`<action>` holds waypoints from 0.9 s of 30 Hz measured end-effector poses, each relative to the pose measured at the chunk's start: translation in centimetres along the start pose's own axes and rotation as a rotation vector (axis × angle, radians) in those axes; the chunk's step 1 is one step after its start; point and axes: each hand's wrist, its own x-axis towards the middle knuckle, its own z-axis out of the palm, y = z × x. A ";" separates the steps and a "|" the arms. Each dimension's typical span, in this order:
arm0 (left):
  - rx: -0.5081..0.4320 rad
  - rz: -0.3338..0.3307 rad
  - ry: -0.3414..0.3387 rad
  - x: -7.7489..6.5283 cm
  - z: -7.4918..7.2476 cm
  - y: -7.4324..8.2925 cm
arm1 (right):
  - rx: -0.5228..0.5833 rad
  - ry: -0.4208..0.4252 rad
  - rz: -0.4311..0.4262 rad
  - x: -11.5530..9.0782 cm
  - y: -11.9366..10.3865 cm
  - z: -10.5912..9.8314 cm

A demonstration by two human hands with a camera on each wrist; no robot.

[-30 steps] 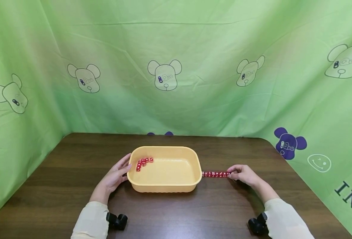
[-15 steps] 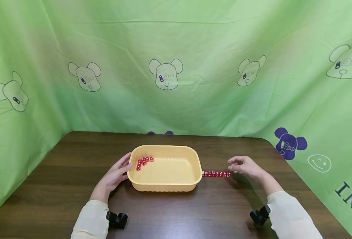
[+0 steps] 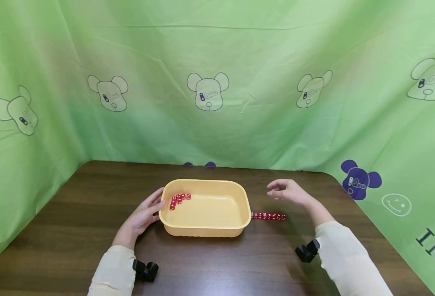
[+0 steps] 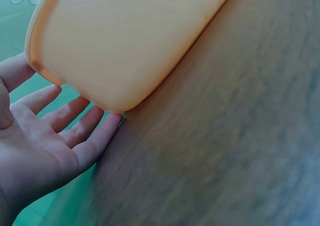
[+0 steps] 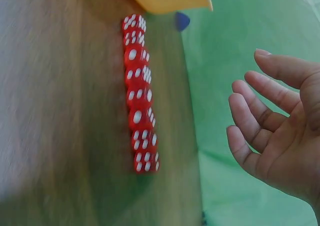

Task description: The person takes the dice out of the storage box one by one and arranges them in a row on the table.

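Observation:
My left hand (image 3: 143, 213) holds the left end of a yellow plastic tub (image 3: 206, 232), thumb over the rim and fingertips against the outer wall, as the left wrist view shows. Inside, several red dice (image 3: 179, 198) with white pips lie loosely in the far left corner. A straight row of red dice (image 3: 268, 216) runs rightward from the tub's right end along the table; in the right wrist view they sit face to face. Behind this row my right hand (image 3: 287, 191) is raised over the table, fingers loosely bent, nothing between them.
The brown wooden table (image 3: 217, 263) has a green curtain (image 3: 254, 131) with bear-head drawings behind it and along both sides. Each wrist wears a black camera mount, such as the left mount (image 3: 146, 270) below a white sleeve.
The right hand has let go of the right end of the dice row, risen, and moved away and leftward. The left hand and the tub keep their place.

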 end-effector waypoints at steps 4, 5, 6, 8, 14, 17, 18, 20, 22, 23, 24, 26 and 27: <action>0.005 -0.006 0.007 0.1 0.1 0.1 | -0.018 -0.004 -0.017 1.1 -1.3 0.8; 0.006 -0.005 0.005 0.1 0.1 0.1 | -0.017 -0.008 -0.024 1.4 -1.6 1.1; 0.006 -0.003 0.004 0.1 0.1 0.1 | -0.020 -0.011 -0.029 1.7 -1.9 1.3; 0.008 0.002 0.004 0.1 0.1 0.1 | -0.022 -0.018 -0.040 2.3 -2.5 1.8; -0.007 0.002 0.007 0.1 0.1 0.0 | -0.059 -0.047 -0.074 3.8 -4.4 3.4; -0.010 0.004 0.008 0.1 0.1 -0.1 | -0.066 -0.065 -0.107 4.4 -5.5 4.3; -0.009 0.006 0.007 0.1 0.1 -0.1 | -0.062 -0.072 -0.115 4.6 -5.9 4.7; -0.006 0.010 0.008 0.1 0.1 -0.1 | -0.051 -0.087 -0.125 5.0 -6.6 5.5; -0.003 0.012 0.011 0.1 0.1 -0.1 | -0.036 -0.101 -0.127 5.3 -7.3 6.3; -0.002 0.013 0.012 0.1 0.1 -0.1 | -0.033 -0.108 -0.133 5.5 -7.6 6.7; -0.002 0.013 0.013 0.1 0.0 -0.1 | -0.027 -0.115 -0.134 5.7 -7.9 7.2; -0.002 0.013 0.016 0.1 0.0 -0.1 | -0.007 -0.130 -0.136 6.0 -8.4 8.0; -0.002 0.012 0.016 0.1 0.0 -0.1 | 0.002 -0.139 -0.138 6.2 -8.6 8.4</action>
